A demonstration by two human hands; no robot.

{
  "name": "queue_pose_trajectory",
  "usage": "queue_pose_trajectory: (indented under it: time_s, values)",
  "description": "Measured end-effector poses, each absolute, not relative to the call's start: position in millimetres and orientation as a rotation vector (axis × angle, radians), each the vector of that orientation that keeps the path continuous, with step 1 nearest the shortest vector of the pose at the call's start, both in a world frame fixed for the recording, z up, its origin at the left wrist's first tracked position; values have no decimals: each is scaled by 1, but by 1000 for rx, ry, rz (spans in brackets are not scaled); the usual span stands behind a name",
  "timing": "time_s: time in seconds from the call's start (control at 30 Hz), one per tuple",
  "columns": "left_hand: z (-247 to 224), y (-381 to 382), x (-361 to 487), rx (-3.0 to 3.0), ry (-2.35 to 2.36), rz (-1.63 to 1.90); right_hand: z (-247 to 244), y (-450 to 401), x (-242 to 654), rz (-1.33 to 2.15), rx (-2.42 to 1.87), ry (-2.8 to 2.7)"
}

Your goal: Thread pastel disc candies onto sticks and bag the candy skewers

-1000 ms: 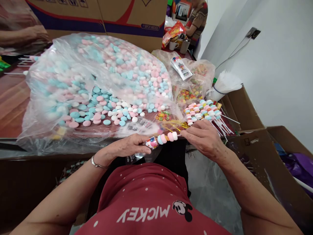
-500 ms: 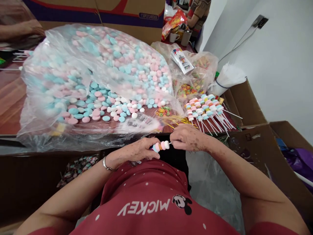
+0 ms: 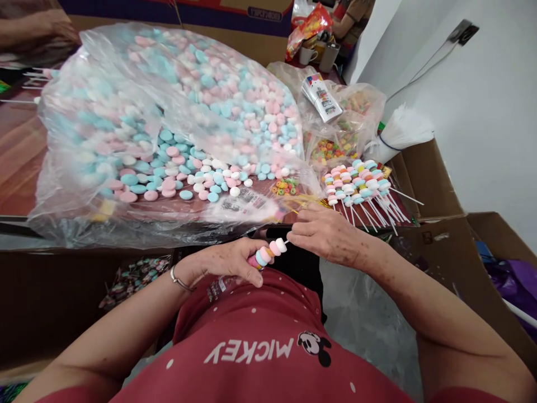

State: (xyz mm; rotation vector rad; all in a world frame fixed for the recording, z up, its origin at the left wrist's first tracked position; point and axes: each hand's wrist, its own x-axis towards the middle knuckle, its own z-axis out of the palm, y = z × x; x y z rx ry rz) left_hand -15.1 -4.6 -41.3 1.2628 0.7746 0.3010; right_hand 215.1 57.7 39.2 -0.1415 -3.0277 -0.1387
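- Pale wall [image 3: 495, 129] rises on the right, behind a cardboard box [image 3: 428, 184]; at far left I see another person's hand [image 3: 54, 25], blurred.
- Across the red-brown bench [image 3: 20, 162] lies a big clear bag [image 3: 54, 179] of pink, blue and white sweets, some spilling out, with ring sweets [image 3: 285, 186] just beside them and rows of skewers [image 3: 356, 182] farther right.
- Left hand [image 3: 247, 263]: half curled, thumb apart from the fingers, cradling the held skewer [image 3: 265, 253], its lower end at a printed wrapper [image 3: 252, 261].
- Right hand [image 3: 293, 238]: fingertips closed in a pinch on the white stick [image 3: 287, 242].
- The held skewer is off the bench, before its near edge, between both hands.
- I judge the step as lining sweets up with wrapper; the next move calls for a steady pinch and a light left grip.
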Motion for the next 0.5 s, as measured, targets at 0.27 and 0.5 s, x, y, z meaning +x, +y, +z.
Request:
queue_pose_trajectory:
  time_s: [0.27,0.5]
  values:
    - [-38,-6,-6,1490,1008,533,39,51,204,588,-829,-3079]
    - [-24,-19,-18,1538,1090,450,34,65,212,1627,-1200,-2590]
